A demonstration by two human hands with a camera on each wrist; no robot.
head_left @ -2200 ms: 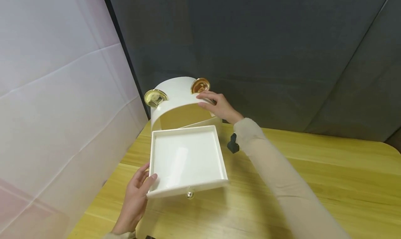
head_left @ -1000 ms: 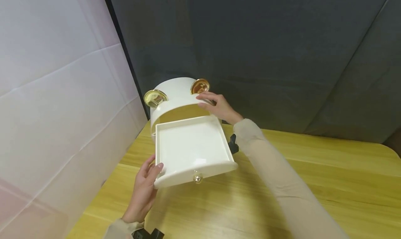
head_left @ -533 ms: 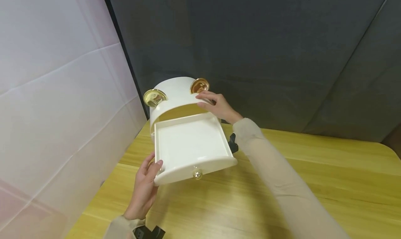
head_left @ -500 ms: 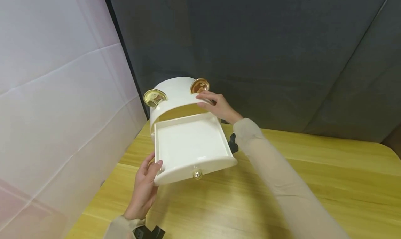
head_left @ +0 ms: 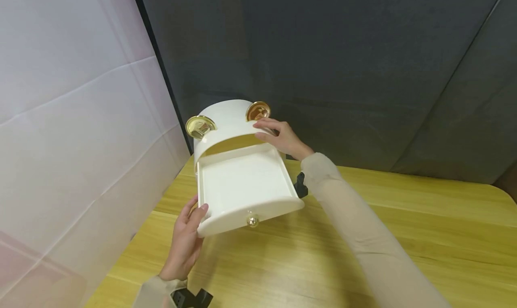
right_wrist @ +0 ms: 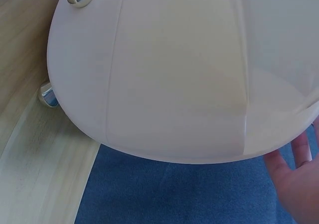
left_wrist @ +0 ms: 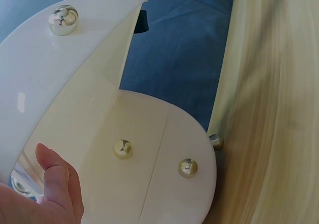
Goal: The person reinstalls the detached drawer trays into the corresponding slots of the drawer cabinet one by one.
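Note:
A white box (head_left: 226, 117) with a curved top and two gold discs stands at the table's back left. Its upper drawer (head_left: 242, 182) sticks out toward me, bare inside, with a gold knob (head_left: 252, 221) on its front. My left hand (head_left: 187, 240) grips the drawer's front left corner, thumb on the rim. My right hand (head_left: 282, 137) holds the front right edge of the curved top, fingers above and thumb under it. In the left wrist view my thumb (left_wrist: 55, 179) lies beside the drawer front (left_wrist: 60, 79), above two lower knobs (left_wrist: 122, 148). The right wrist view shows the box's underside (right_wrist: 174, 74).
The yellow wooden table (head_left: 404, 218) stretches to the right and front. A small black object (head_left: 300, 185) sits on it just right of the box, behind my right forearm. A white panel (head_left: 72, 119) stands close on the left, and dark cloth (head_left: 343, 65) hangs behind.
The drawer has slid back into the box, from far out to partly in. My left hand went forward with it. The right hand has stayed on the top.

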